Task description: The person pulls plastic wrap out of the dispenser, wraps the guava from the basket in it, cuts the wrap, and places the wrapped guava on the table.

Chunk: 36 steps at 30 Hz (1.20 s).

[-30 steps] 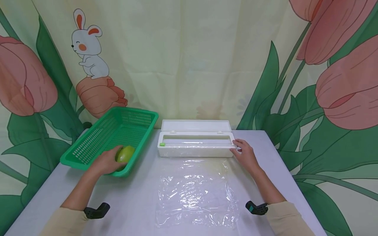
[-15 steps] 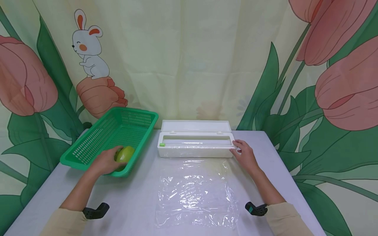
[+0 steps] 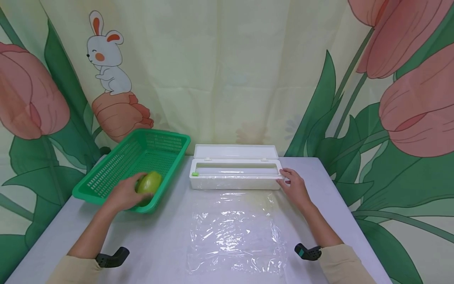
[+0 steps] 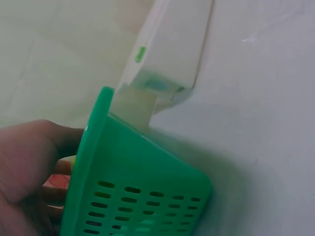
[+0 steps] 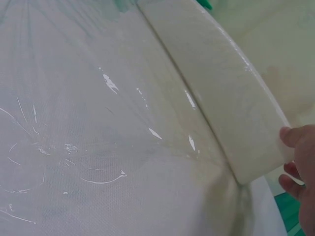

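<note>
My left hand (image 3: 125, 193) reaches into the near end of a green plastic basket (image 3: 106, 159) and grips a smooth yellow-green fruit (image 3: 150, 182) between thumb and fingers. In the left wrist view the basket's wall (image 4: 142, 182) hides most of that fruit. To the right stands a long white cling film dispenser (image 3: 234, 183), its lid (image 3: 234, 151) raised at the back. With thumb and fingertips, my right hand (image 3: 295, 187) holds the dispenser's right end. A clear sheet of cling film (image 3: 235, 236) lies wrinkled on the table in front of the dispenser.
A small green slider (image 3: 195, 174) sits at the left end of the dispenser's front rail. White cloth covers the table (image 3: 156, 244). Behind it hangs a curtain (image 3: 248, 71) printed with tulips and a rabbit. Each wrist carries a black camera mount.
My left hand has lifted and turned slightly, and the fruit in it sits a little higher against the basket's side. The right hand, dispenser and film stay where they were.
</note>
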{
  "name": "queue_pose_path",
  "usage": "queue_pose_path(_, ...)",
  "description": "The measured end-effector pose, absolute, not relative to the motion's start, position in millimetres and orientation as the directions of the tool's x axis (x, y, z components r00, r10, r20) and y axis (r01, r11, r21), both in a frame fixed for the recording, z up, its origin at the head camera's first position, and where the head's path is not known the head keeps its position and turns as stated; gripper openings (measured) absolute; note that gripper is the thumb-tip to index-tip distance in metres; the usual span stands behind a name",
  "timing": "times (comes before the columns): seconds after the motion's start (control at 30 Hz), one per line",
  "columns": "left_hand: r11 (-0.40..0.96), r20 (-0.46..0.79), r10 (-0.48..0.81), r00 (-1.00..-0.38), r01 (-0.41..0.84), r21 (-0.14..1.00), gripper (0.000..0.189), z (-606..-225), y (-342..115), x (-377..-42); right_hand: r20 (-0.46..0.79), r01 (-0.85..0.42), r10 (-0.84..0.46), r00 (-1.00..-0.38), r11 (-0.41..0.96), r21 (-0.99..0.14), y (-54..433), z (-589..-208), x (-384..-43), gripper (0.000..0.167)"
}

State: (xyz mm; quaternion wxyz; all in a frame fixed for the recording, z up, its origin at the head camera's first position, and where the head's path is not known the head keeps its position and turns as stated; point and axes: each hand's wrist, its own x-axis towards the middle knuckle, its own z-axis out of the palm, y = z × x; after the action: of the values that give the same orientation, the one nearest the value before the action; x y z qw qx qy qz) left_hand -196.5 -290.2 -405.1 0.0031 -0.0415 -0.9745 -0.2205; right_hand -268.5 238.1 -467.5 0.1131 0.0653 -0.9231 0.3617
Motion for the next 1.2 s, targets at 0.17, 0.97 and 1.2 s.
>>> queue_pose_path(0.17, 0.892, 0.035, 0.068, -0.997, 0.076, 0.446, 0.084, -397, -289, -192, 0.269, -0.212, -0.039, -0.962, 0.728, -0.652, 238, -467, -267, 0.048)
queue_pose_path(0.97, 0.852, 0.153, 0.072, -0.986, 0.140, 0.504, 0.085, -353, -269, -166, 0.222, -0.170, -0.028, -0.975, 0.737, -0.654, 237, -467, -267, 0.050)
queue_pose_path(1.2, 0.820, 0.201, 0.124, -0.972, 0.214, 0.531, 0.083, -357, -244, -169, 0.216, -0.161, -0.021, -0.976, 0.739, -0.654, 236, -466, -267, 0.050)
